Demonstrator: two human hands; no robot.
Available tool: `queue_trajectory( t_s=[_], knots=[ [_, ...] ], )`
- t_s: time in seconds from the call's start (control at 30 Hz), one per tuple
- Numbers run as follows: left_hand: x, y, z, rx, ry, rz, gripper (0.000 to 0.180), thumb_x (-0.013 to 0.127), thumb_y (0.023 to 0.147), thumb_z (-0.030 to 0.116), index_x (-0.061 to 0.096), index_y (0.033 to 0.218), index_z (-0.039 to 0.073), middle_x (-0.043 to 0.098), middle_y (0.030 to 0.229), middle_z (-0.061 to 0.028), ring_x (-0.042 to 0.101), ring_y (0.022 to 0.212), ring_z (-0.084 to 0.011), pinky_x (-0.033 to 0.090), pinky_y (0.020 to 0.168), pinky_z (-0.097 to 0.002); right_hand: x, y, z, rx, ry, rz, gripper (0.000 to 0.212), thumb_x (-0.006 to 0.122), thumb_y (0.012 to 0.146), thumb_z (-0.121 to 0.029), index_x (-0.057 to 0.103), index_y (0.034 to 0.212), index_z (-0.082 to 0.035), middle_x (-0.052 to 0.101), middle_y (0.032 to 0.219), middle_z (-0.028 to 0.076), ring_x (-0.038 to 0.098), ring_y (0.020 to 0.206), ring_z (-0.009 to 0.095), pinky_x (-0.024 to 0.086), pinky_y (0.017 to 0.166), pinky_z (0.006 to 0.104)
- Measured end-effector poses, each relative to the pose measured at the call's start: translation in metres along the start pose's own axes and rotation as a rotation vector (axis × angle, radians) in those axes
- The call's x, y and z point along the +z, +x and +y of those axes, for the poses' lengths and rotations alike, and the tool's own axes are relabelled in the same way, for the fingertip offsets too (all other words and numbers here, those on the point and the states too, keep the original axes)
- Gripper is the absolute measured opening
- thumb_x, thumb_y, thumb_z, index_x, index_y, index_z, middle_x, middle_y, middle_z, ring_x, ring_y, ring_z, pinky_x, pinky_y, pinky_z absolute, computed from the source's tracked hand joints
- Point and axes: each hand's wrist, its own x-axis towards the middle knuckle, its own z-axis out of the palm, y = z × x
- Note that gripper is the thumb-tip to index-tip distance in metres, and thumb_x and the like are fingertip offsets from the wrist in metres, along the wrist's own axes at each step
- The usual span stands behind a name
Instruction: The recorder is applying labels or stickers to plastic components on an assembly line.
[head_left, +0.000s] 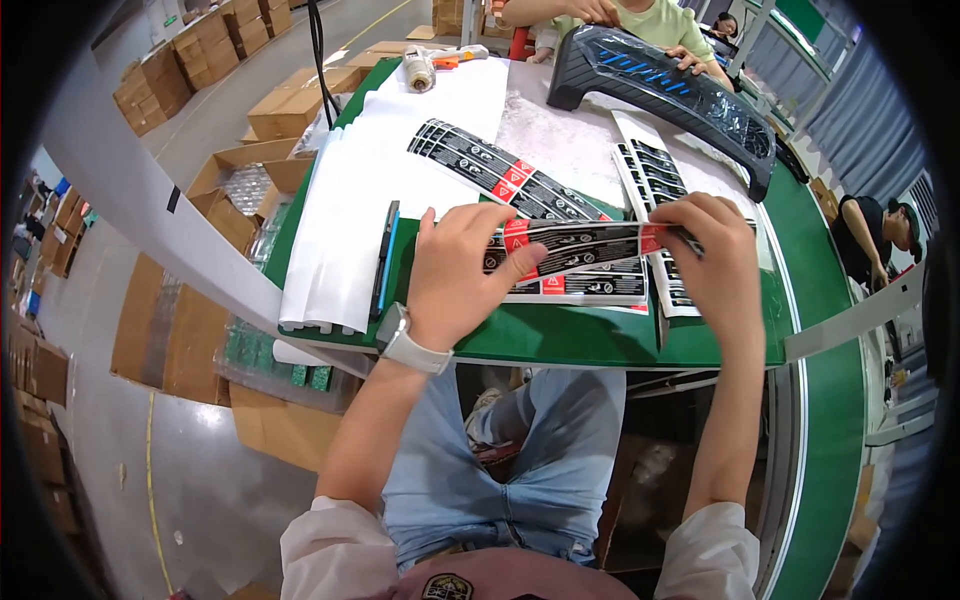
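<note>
I have the label strip [590, 248] held just above the near half of the table, between the two hands: a long, thin, flexible band, black with fine pale marks and a red block toward either end. The left hand [455, 268] is clamped on its left part, thumb laid over the near face and fingers curled behind. The right hand [712, 250] pinches the right end, thumb and forefinger together on the strip.

Under it I see a stack of similar labels [600, 287], flat and smooth-edged. Farther left, more black strips [465, 155] fan out, slightly curved; to the right lie label sheets [645, 165] on white backing. A slim black-and-blue tool [386, 258] rests near the left hand, beside soft, rippled white sheets [335, 225]. All this sits on a smooth green tabletop [570, 345].

At the far left I make out a glue gun [422, 72]. At the far right a co-worker's hand [688, 60] touches a curved black panel [665, 95], ribbed, with blue slashes under shiny film. Beyond the table's left side stand brown cardboard boxes [290, 108].
</note>
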Motion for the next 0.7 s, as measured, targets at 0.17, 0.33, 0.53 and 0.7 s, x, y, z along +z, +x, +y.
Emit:
queue_trajectory(
  t_s=[0.17,0.33,0.53,0.7],
  knots=[
    [-0.024,0.024,0.001,-0.17,-0.679,-0.313,0.043,0.071,0.089,0.033,0.065,0.116,0.0,0.068,0.109,-0.0123,0.064,0.102,-0.0198,0.048,0.092,-0.0321,-0.016,0.003,0.0,-0.183,0.268,-0.159,0.019,0.073,0.068,-0.002,0.069,0.087,-0.004,0.065,0.086,0.006,0.061,0.086,0.025,0.045,0.088,0.0393],
    [-0.016,0.04,0.013,-0.372,-1.212,-0.818,0.046,0.078,0.081,0.021,0.063,0.115,-0.006,0.071,0.097,-0.0071,0.065,0.086,-0.01,0.051,0.078,-0.0249,0.013,0.011,-0.015,-0.282,0.261,-0.075,0.025,0.073,0.068,-0.002,0.068,0.092,-0.006,0.063,0.095,0.006,0.061,0.094,0.025,0.044,0.09,0.0407],
    [0.002,0.03,0.001,-0.311,-1.235,-0.584,0.04,0.074,0.082,0.011,0.061,0.117,-0.001,0.067,0.101,-0.0019,0.062,0.087,-0.0069,0.051,0.077,-0.0237,0.051,-0.009,-0.034,-0.105,0.15,0.112,0.027,0.076,0.066,-0.005,0.066,0.091,-0.007,0.058,0.093,0.006,0.057,0.094,0.026,0.045,0.083,0.0412],
    [0.001,0.028,-0.002,-0.387,-1.335,-0.595,0.051,0.075,0.082,0.006,0.055,0.127,-0.001,0.066,0.107,-0.0028,0.063,0.095,-0.0073,0.053,0.084,-0.0245,0.061,-0.012,-0.033,0.035,0.224,0.162,0.029,0.077,0.069,-0.004,0.063,0.095,-0.005,0.056,0.09,0.008,0.056,0.087,0.027,0.048,0.074,0.0379]
  ],
)
